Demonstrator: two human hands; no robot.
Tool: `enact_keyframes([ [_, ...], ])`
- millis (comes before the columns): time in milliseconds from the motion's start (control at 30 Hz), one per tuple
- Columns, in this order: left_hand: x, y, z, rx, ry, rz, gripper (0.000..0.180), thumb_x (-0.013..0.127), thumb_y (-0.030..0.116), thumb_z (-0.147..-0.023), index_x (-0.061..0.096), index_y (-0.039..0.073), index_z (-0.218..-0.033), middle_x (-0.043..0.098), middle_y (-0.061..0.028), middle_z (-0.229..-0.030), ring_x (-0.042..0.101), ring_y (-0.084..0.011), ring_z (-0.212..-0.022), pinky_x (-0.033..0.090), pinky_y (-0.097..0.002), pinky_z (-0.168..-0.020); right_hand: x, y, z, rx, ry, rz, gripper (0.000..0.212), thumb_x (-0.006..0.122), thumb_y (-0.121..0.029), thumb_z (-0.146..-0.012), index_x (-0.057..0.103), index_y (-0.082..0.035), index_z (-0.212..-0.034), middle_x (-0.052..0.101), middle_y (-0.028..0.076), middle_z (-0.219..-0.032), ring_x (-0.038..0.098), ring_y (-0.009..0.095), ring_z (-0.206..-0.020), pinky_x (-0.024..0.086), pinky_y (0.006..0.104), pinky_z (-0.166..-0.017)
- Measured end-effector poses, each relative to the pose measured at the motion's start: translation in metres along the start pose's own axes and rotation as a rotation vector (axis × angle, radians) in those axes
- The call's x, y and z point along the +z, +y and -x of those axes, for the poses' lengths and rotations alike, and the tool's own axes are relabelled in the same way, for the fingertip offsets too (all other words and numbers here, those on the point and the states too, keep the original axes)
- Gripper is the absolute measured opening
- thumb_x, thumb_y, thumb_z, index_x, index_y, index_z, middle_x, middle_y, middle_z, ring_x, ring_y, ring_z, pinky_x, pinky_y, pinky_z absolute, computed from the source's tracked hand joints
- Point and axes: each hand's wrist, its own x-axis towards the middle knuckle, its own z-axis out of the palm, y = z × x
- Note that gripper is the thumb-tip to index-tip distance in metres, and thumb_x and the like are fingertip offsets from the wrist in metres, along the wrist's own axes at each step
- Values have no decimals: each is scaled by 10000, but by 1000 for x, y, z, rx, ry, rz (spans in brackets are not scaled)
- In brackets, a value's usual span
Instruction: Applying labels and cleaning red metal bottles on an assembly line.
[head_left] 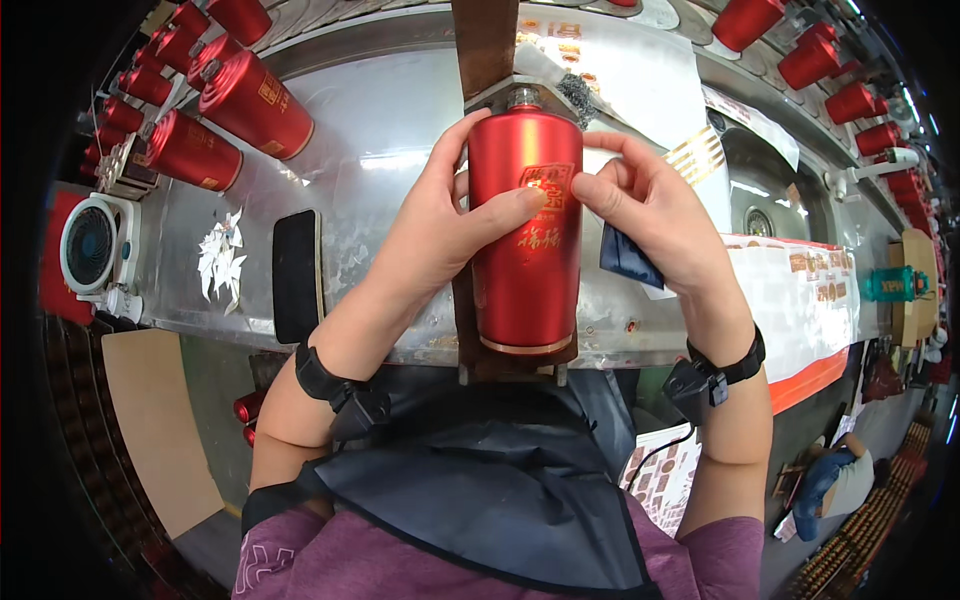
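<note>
A red bottle (526, 270) with gold lettering and a clear stopper lies on a brown wooden rest (487, 45), its neck away from me. My left hand (465, 205) wraps its left side, the thumb lying across the gold square emblem (560, 180). Against the bottle's right edge, my right hand (650, 195) has its thumb and fingers bent close together. A dark blue flat piece (630, 258) sticks out from under that palm and looks tucked in the curled fingers, though the grip itself is hidden.
Several more red bottles (255, 105) stand at the left. A phone (298, 275) and a heap of white scraps (220, 258) lie on the metal bench (370, 120). Sticker sheets (800, 300) and a sink (765, 190) are at the right. A small fan (90, 245) stands far left.
</note>
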Motion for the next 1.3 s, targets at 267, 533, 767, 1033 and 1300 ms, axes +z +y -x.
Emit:
enact_keyframes([
  [267,5,-1,-17,21,70,34,702,705,246,-887,323,7,-1425,554,-148,-1248,582,-182,-1107,483,-306,-948,2,-4,-21,-50,14,60,602,782,-330,-823,550,41,-1236,534,-46,-721,492,28,-675,391,182,-603],
  [533,-4,0,-10,14,-44,-95,843,756,242,-840,233,52,-1473,512,-175,-1304,571,-227,-1153,467,-351,-992,1,3,-11,7,-37,-139,617,758,-252,-863,483,-2,-1355,532,-54,-766,524,34,-746,436,197,-737],
  [767,-5,2,-13,10,-103,16,856,741,157,-844,185,54,-1486,459,-166,-1361,526,-233,-1223,452,-378,-1022,4,-6,-6,18,-28,-6,770,857,-216,-738,473,-22,-1376,500,-42,-789,517,49,-773,447,205,-753],
  [1033,-5,8,-21,-77,-82,-31,739,717,182,-879,268,38,-1447,481,-152,-1335,505,-207,-1220,432,-358,-1033,4,-2,-9,46,-7,-4,803,874,-234,-714,469,-39,-1380,443,-49,-796,450,42,-737,403,188,-687],
  [1300,-10,5,-24,-37,-125,-36,765,729,209,-870,265,17,-1446,473,-146,-1349,496,-210,-1232,411,-360,-1046,5,0,-9,41,-1,44,800,879,-256,-701,480,-42,-1361,402,-54,-776,411,48,-718,375,191,-658],
])
